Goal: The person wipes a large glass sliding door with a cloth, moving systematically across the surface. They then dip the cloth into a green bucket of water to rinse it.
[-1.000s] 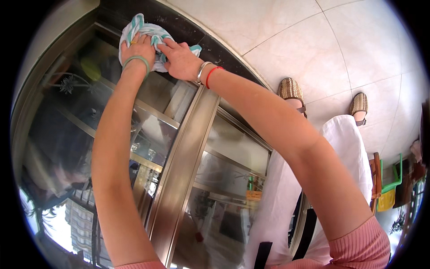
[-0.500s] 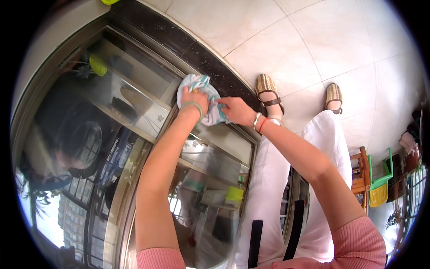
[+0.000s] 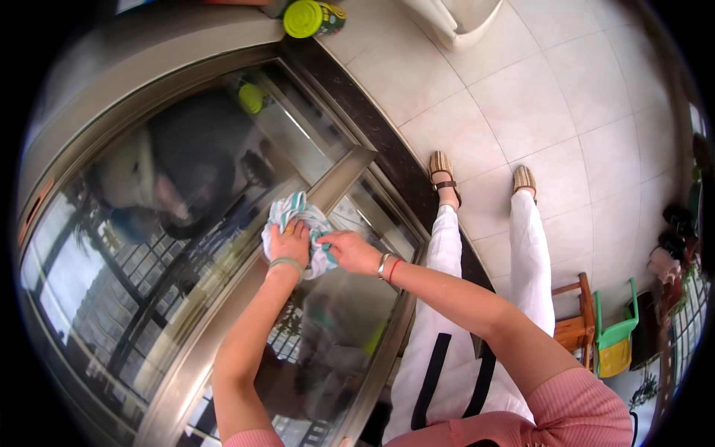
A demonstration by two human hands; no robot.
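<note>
A white cloth with green stripes lies bunched against the metal frame between two panes of a glass sliding door. My left hand presses on the cloth, its fingers bent into the folds. Close beside it on the right, my right hand pinches the cloth's edge, with the index finger pointing toward the left hand. Reflections fill the left glass pane and the right pane. Both hands hide part of the cloth.
A dark stone sill runs between the door and the pale tiled floor, where my feet stand. A can with a lime-green lid stands by the far corner. At right are a wooden stool and a green chair.
Both hands and the cloth have shifted left and nearer along the door frame. The view has also moved, bringing the whole lime-lidded can and a white object at the top into sight.
</note>
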